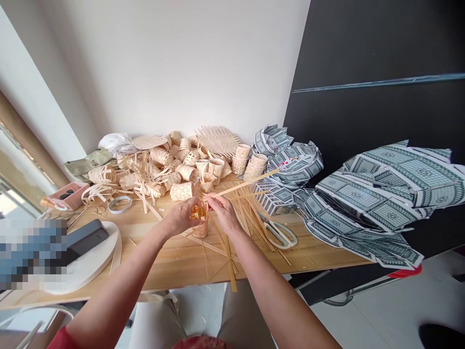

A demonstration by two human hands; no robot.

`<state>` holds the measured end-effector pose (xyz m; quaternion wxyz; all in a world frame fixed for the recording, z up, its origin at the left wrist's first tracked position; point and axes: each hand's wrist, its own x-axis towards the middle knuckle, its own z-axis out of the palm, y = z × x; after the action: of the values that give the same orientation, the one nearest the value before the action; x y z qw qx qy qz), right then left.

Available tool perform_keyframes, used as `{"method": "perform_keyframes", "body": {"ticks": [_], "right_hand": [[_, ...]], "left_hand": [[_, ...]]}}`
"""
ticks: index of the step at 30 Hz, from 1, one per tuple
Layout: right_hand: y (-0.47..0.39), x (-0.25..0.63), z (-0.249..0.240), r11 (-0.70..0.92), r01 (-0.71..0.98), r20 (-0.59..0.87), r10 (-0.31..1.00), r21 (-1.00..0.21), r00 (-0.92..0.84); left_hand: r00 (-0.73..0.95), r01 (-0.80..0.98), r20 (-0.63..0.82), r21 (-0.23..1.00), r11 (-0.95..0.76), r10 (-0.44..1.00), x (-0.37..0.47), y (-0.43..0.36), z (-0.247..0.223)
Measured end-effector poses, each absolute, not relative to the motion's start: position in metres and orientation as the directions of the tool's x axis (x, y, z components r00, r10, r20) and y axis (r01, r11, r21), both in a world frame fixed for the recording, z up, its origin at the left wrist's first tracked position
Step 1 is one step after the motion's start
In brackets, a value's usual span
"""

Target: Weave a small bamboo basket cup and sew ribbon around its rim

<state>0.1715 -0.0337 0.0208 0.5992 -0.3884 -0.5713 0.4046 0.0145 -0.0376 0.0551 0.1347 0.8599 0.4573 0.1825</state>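
Observation:
Near the front middle of the table stands a small woven basket (200,230), its upper part yellowish and its lower part pale. My left hand (181,216) is closed around the basket's upper left side. At its right rim, the fingertips of my right hand (222,212) pinch a long pale weaving strip (244,184) that slants up to the right. Part of the rim is hidden behind my fingers. Loose yellow-brown strips (229,261) fan out under and beside the basket.
Many small woven baskets (187,172) are heaped at the back. Scissors (279,234) lie right of the strips, beside folded-card constructions (385,194). A tape roll (120,204), a pink tray (69,196) and a dark device on a white board (109,252) are at left.

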Motion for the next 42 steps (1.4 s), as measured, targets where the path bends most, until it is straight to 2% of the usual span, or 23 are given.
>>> {"method": "perform_keyframes", "body": {"ticks": [11,19,23,26,30,33,38,42], "right_hand": [[-0.032,0.161,-0.006,0.402,-0.093,0.373,0.899,-0.911,0.231],[-0.039,0.154,-0.015,0.345,-0.172,0.275,0.902,-0.923,0.333],[-0.042,0.15,-0.026,0.284,-0.233,0.18,0.905,-0.93,0.385],[-0.043,0.148,-0.03,0.251,-0.259,0.128,0.902,-0.933,0.412],[-0.044,0.148,-0.028,0.249,-0.258,0.124,0.9,-0.933,0.418],[-0.046,0.148,-0.025,0.261,-0.244,0.142,0.898,-0.934,0.416],[-0.048,0.148,-0.026,0.281,-0.217,0.171,0.892,-0.935,0.42],[-0.047,0.148,-0.029,0.301,-0.201,0.198,0.889,-0.932,0.413]], "left_hand": [[0.515,0.735,0.208,0.392,-0.553,0.832,0.013,-0.037,0.051],[0.5,0.669,0.26,0.489,-0.559,0.826,0.01,-0.034,0.046],[0.41,0.656,0.321,0.548,-0.52,0.854,0.015,-0.036,0.04],[0.34,0.637,0.314,0.616,-0.463,0.886,0.018,-0.036,0.035],[0.39,0.472,0.245,0.775,-0.421,0.888,0.009,-0.035,0.039],[0.464,0.293,0.141,0.907,-0.302,0.875,-0.004,-0.034,0.047],[0.351,0.156,0.108,0.973,-0.172,0.93,-0.013,-0.031,0.043],[0.341,0.032,0.064,0.996,-0.08,0.938,-0.011,-0.026,0.032]]}}
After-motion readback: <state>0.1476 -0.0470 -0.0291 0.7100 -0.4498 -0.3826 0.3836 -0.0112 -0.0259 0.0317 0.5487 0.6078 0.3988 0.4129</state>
